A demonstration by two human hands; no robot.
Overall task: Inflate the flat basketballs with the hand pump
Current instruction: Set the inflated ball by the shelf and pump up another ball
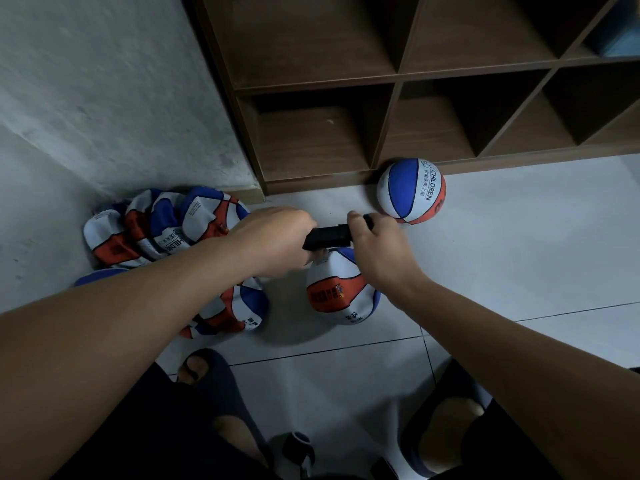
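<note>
A black hand pump (pixel 329 237) lies level between my hands, just above a partly filled red, white and blue basketball (pixel 337 292) on the floor. My left hand (pixel 277 237) grips the pump's body at its left end. My right hand (pixel 377 247) grips the pump's handle at the right end. Where the pump meets the ball is hidden under my hands. A round, full basketball (pixel 411 191) rests against the shelf base. Several flat basketballs (pixel 162 226) lie heaped at the left by the wall.
A dark wooden cubby shelf (pixel 398 81) stands on the floor at the back. A grey wall (pixel 104 98) closes the left side. My feet in dark slippers (pixel 214 386) are at the bottom, on pale floor tiles (pixel 519 254).
</note>
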